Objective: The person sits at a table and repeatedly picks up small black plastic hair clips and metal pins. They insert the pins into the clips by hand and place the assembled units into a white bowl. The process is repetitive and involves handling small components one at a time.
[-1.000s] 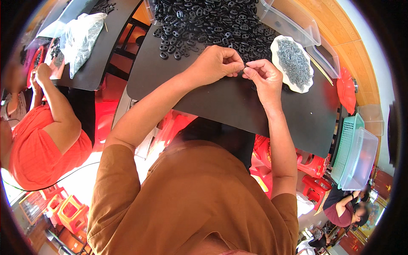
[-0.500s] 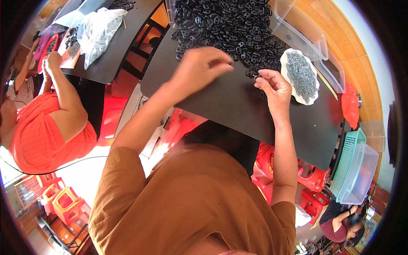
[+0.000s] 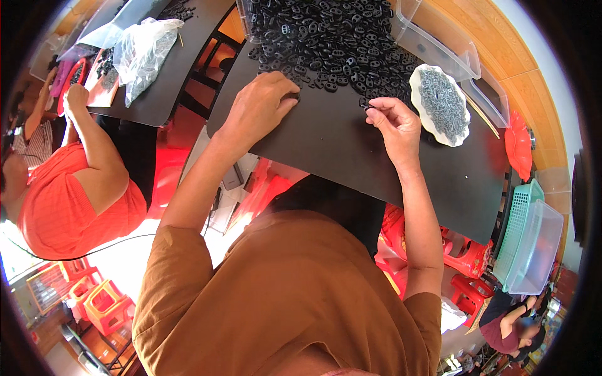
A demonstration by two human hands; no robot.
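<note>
A big heap of small black oval plastic pieces with two holes (image 3: pixel 332 44) spreads over the far part of the dark table (image 3: pixel 301 141). At the heap's near left edge is my left hand (image 3: pixel 260 109), its fingers curled together with a bit of black showing at the tips. My right hand (image 3: pixel 399 128) pinches a small black piece (image 3: pixel 364 104) between thumb and fingers, just short of the heap. Beside that hand stands a white scalloped dish (image 3: pixel 466 128) filled with small grey metal parts, perhaps screws.
Clear plastic bins (image 3: pixel 439 49) stand behind the dish, with thin sticks (image 3: pixel 481 114) alongside. A red dish (image 3: pixel 518 147) and a green basket (image 3: pixel 515 232) are at the right. On the left, a person in red (image 3: pixel 81 194) sits at another table with a plastic bag (image 3: pixel 147 53).
My left hand has swung left and back from the middle to the heap's left edge. My right hand has shifted slightly left, still pinching.
</note>
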